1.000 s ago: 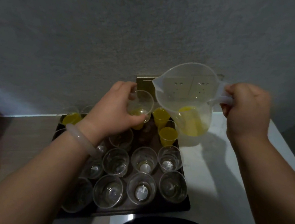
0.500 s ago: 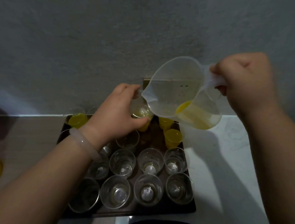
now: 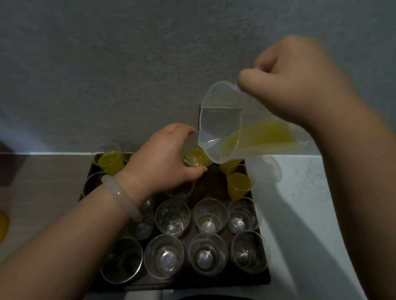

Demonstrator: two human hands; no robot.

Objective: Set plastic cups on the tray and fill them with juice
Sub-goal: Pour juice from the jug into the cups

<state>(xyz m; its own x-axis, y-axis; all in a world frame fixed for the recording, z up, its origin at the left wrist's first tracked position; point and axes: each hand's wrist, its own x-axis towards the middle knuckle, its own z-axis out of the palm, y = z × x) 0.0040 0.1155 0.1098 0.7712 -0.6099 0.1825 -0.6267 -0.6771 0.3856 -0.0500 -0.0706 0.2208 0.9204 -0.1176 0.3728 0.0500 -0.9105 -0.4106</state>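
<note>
One cup (image 3: 194, 158) is being filled at the upper end of the tray (image 3: 238, 284).
The right hand (image 3: 295, 84) is clenching the jug (image 3: 219, 127) at upper right, tipping juice (image 3: 262, 135) toward the spout; the left hand (image 3: 166, 161) is wrapping its grip round that cup at mid-frame to steady it, while empty cups (image 3: 210, 215) are waiting below.

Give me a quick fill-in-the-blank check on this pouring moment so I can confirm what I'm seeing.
The right hand tilts a clear jug holding ____ juice. The left hand has its grip on the cup under the jug's ____. The front-row cups on the dark tray are ____. A pale bracelet sits on the ____ wrist.
Missing words: yellow; spout; empty; left.
</note>
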